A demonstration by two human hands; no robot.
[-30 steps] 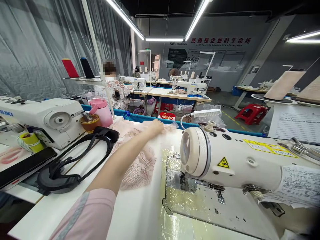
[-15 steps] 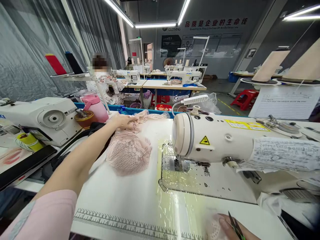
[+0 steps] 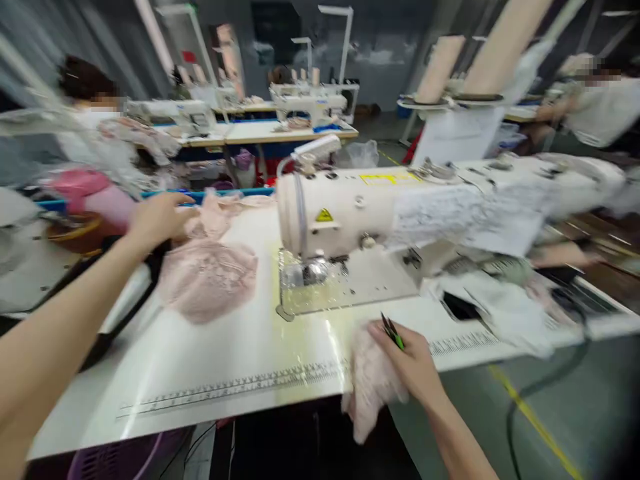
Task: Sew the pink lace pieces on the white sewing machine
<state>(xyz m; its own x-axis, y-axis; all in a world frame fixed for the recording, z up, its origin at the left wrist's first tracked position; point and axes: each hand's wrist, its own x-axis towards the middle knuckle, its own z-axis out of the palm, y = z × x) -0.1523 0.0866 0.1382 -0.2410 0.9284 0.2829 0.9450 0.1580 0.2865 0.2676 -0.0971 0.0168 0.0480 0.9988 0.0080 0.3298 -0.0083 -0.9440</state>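
My left hand [image 3: 163,217] is at the far left of the table, its fingers closed on the edge of a crumpled pink lace piece [image 3: 215,213]. Just in front of it a cupped pink lace panel [image 3: 210,280] lies on the white tabletop. My right hand [image 3: 413,357] grips another pink lace piece [image 3: 373,387], which hangs over the table's front edge. Thread snips [image 3: 393,332] with a green handle are tucked in the same hand, blades pointing up. Between the hands stands a white sewing machine [image 3: 345,207], its needle area blurred.
A printed ruler [image 3: 240,387] runs along the front edge. White cloth [image 3: 495,307] lies right of the machine. Thread cones [image 3: 440,70] rise behind it. A pink jug [image 3: 93,193] stands at left. A purple basket [image 3: 115,457] is below. Other people sit at back left and right.
The view has swung right and down. My right hand has come up into fuller view with the lace and snips. My left hand stays at the crumpled lace.
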